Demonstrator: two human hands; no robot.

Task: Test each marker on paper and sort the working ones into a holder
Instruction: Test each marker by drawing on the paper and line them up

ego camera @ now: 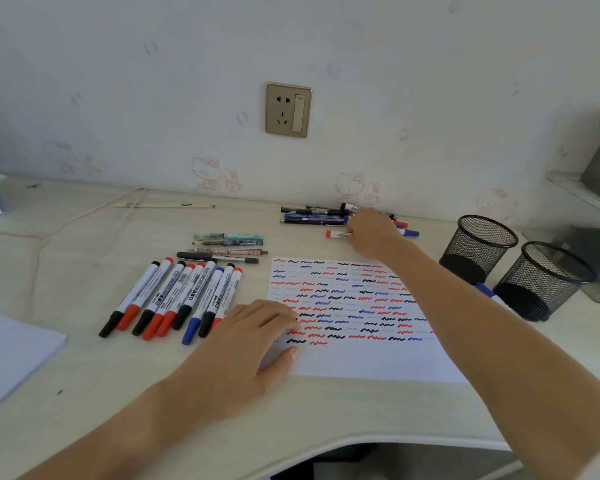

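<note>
A white test sheet (361,358) covered with red, blue and black squiggles lies mid-desk. My left hand (253,341) rests flat on its left edge, fingers straight. My right hand (373,232) reaches to a far pile of markers and pens (312,216) by the wall, fingers curled over a red-capped marker (336,234); whether it grips that marker is hidden. Several whiteboard markers (174,296) with red, black and blue caps lie in a row left of the sheet. Two black mesh holders (478,247) (541,282) stand at the right.
A few pens (227,247) lie above the marker row. A blue marker (489,292) lies between the holders. A ruler (163,205) and a cable (49,233) sit at the far left, a paper stack (11,355) at the left edge. The desk's front edge curves near me.
</note>
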